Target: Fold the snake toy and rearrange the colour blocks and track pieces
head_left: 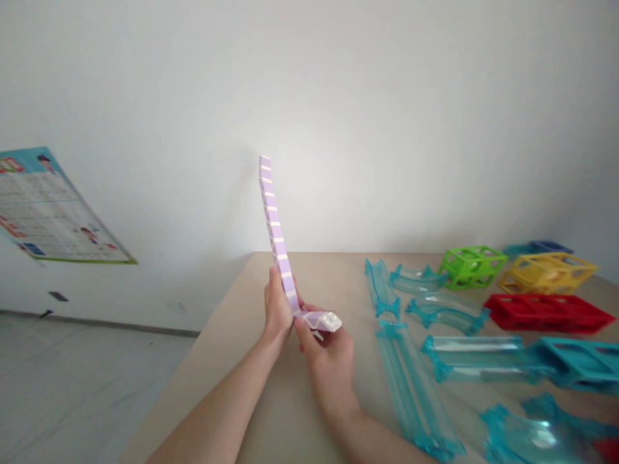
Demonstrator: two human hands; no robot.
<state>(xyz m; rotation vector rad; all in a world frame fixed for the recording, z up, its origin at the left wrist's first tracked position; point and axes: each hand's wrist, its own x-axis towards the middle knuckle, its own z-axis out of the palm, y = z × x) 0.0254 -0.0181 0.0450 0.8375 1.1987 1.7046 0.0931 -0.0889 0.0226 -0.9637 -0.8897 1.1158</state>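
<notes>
A tall stack of thin lilac tiles (275, 222) stands nearly upright above the table, seen edge-on and leaning slightly left at the top. My left hand (277, 309) grips its lower part from the left. My right hand (327, 351) holds a single lilac tile (323, 320), lying flat, against the bottom of the stack. Both forearms come in from the lower edge of the view.
On the beige table (232, 361), to the right, lie several clear blue track pieces (411, 386), straight and curved. Further right stand green (471, 265), yellow (546, 272), red (546, 312) and teal (580, 364) open frames. A poster (48, 209) hangs on the left wall.
</notes>
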